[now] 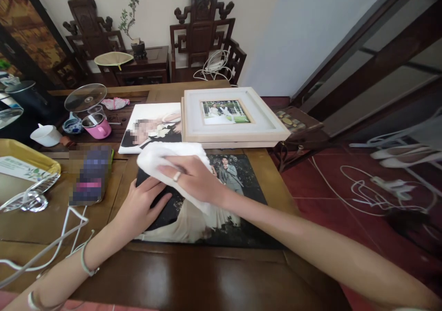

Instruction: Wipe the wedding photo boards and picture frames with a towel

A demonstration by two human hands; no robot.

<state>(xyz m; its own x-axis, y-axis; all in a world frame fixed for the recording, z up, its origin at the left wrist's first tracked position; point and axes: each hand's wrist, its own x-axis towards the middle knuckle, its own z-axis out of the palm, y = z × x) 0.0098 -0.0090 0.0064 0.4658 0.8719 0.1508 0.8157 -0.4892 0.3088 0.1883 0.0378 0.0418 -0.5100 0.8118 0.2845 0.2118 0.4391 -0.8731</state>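
A dark wedding photo panel lies flat on the wooden table in front of me. My right hand, with a ring on it, grips a folded white cloth against the panel's upper left part. The cloth and my right arm cover some of the picture. My left hand rests on the panel's left edge with its fingers stretched out and thumb apart; its fingertips lie beside the cloth. Behind the panel are a light wooden frame with a wedding photo and a white-edged photo board.
A phone with a cable lies left of my hands. Beyond it stand a pink mug, a white cup and a glass lid. A yellow tray is at far left. Cables lie on the red floor at right.
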